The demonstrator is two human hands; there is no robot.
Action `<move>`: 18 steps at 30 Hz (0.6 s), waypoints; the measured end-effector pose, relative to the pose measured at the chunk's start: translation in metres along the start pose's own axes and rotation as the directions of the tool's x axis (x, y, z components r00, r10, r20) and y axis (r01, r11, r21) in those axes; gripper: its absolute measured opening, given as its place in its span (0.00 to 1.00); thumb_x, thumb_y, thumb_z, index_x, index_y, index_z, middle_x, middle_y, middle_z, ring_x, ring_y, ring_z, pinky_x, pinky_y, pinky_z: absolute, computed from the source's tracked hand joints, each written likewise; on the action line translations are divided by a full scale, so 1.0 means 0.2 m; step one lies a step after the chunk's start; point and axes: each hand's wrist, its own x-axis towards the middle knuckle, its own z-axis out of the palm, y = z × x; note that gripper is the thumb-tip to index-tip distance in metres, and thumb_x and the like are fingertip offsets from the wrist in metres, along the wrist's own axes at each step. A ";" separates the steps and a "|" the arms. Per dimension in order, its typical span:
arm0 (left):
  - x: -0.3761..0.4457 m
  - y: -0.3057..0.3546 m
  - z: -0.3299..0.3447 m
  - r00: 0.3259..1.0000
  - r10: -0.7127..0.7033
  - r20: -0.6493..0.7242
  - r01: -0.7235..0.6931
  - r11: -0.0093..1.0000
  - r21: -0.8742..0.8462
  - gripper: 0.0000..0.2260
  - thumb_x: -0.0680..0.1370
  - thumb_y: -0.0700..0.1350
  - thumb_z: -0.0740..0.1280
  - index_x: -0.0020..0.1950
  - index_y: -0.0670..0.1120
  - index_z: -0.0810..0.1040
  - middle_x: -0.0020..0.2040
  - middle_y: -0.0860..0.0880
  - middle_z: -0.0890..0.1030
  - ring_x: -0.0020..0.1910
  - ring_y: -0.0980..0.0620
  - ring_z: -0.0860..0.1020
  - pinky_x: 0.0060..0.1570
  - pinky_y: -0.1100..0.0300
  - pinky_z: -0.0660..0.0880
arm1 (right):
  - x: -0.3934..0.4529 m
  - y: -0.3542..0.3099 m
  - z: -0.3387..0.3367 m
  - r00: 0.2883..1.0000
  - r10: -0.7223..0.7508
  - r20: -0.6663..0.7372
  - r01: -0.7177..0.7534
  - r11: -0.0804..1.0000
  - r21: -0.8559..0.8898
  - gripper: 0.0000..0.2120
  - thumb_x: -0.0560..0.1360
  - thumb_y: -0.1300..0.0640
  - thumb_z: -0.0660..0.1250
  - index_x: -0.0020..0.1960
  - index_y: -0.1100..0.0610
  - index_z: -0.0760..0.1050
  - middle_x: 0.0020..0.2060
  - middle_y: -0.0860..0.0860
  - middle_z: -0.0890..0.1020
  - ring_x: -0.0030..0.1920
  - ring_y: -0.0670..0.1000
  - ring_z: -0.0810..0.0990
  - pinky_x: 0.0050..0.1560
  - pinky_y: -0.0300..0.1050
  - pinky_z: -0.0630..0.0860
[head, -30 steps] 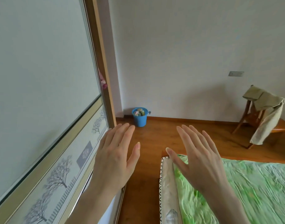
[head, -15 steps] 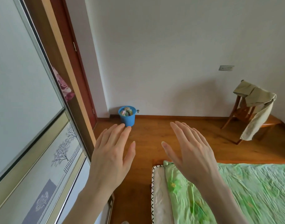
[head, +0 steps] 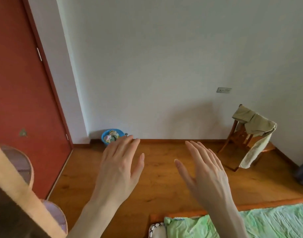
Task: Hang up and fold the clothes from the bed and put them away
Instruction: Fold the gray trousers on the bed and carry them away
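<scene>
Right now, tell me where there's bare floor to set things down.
Bare wooden floor runs from the red door to the bed's green sheet. It's crowded by the blue bucket and the draped stool.

White wall (head: 164, 57), red door (head: 18, 83), wooden floor (head: 164, 177), wooden stool (head: 236, 138).

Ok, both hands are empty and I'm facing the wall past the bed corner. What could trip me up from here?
Both the left hand and right hand are open and hold nothing, and no clothes show on the visible bed corner, so you may be turned away from the pile. The khaki garment draped over the chair hangs low and could slide off or get missed. The blue bucket stands on the floor near the door, easy to kick.
</scene>
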 end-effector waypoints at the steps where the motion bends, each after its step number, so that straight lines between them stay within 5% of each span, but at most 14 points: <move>1: 0.06 -0.02 0.05 1.000 -0.004 0.009 0.004 1.000 -0.011 0.26 0.85 0.59 0.55 0.77 0.47 0.74 0.74 0.48 0.77 0.75 0.48 0.74 0.73 0.46 0.74 | 0.05 0.01 0.03 1.000 0.007 0.017 -0.007 1.000 -0.003 0.31 0.83 0.34 0.59 0.78 0.53 0.71 0.75 0.49 0.75 0.77 0.50 0.70 0.79 0.52 0.64; 18: 1.30 -0.21 1.13 0.953 0.293 0.079 -0.272 0.940 -0.206 0.23 0.87 0.59 0.55 0.76 0.49 0.72 0.72 0.49 0.77 0.72 0.51 0.74 0.72 0.52 0.73 | 0.99 0.52 0.70 0.950 0.312 -0.026 -0.313 0.947 -0.073 0.34 0.81 0.31 0.56 0.78 0.51 0.70 0.76 0.49 0.74 0.78 0.51 0.69 0.79 0.54 0.64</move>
